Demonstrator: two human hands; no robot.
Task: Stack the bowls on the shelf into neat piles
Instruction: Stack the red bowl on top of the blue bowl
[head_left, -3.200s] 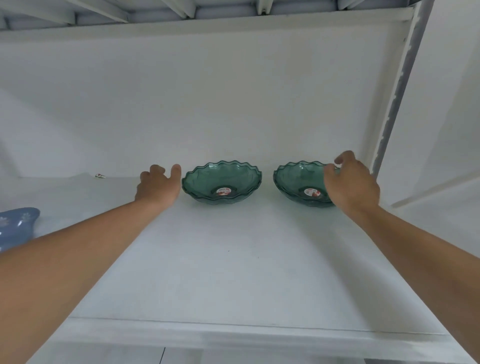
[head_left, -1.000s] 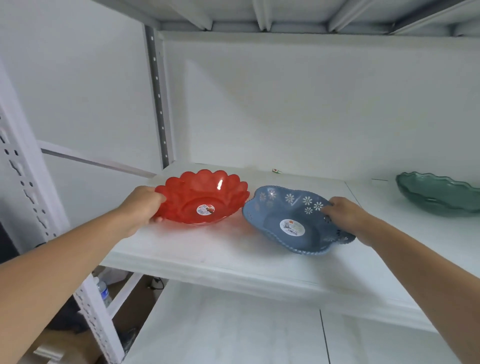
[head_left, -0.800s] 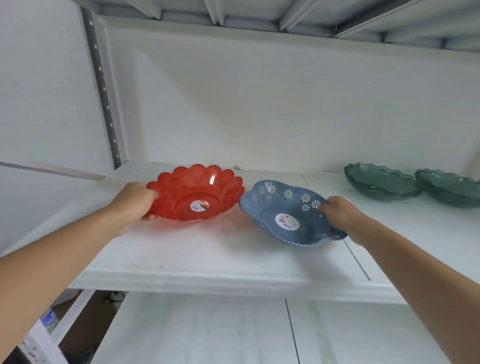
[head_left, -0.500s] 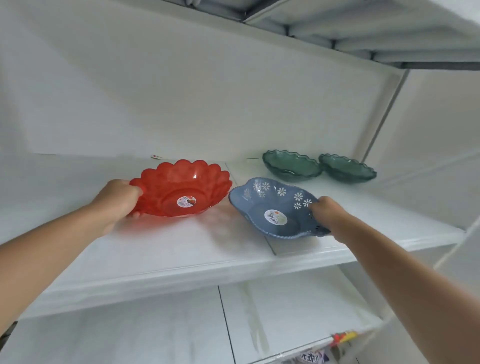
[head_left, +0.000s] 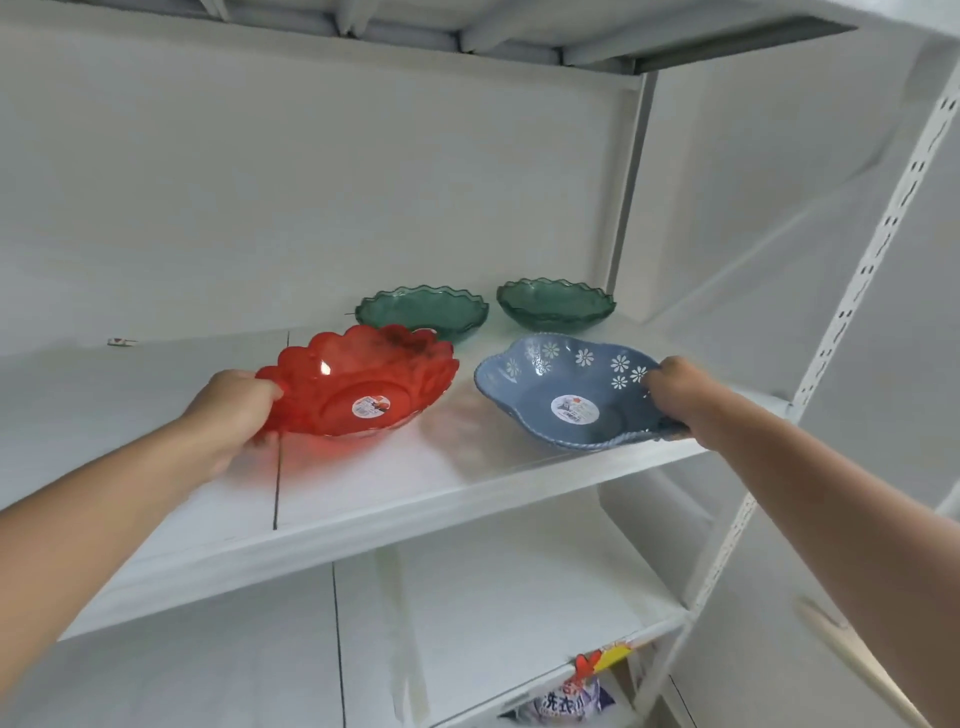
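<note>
On the white shelf (head_left: 363, 483) my left hand (head_left: 234, 408) grips the left rim of a red scalloped bowl (head_left: 358, 384) with a round sticker inside. My right hand (head_left: 680, 392) grips the right rim of a blue bowl (head_left: 566, 395) with white daisies and a sticker. The two held bowls are side by side, a small gap between them, near the shelf's front. Behind them, by the back wall, sit two dark green wavy-edged bowls, one on the left (head_left: 421, 312) and one on the right (head_left: 556, 304), apart from each other.
A white upright post (head_left: 626, 176) closes the shelf at the back right; a perforated front post (head_left: 878, 244) stands at the right. A small scrap (head_left: 122, 341) lies at the back left. A lower shelf (head_left: 467, 587) sits below, with a printed bag (head_left: 566, 701) under it.
Both hands have carried the red and blue bowls rightward along the shelf, from its left end to just in front of the two green bowls. Both grips are unchanged.
</note>
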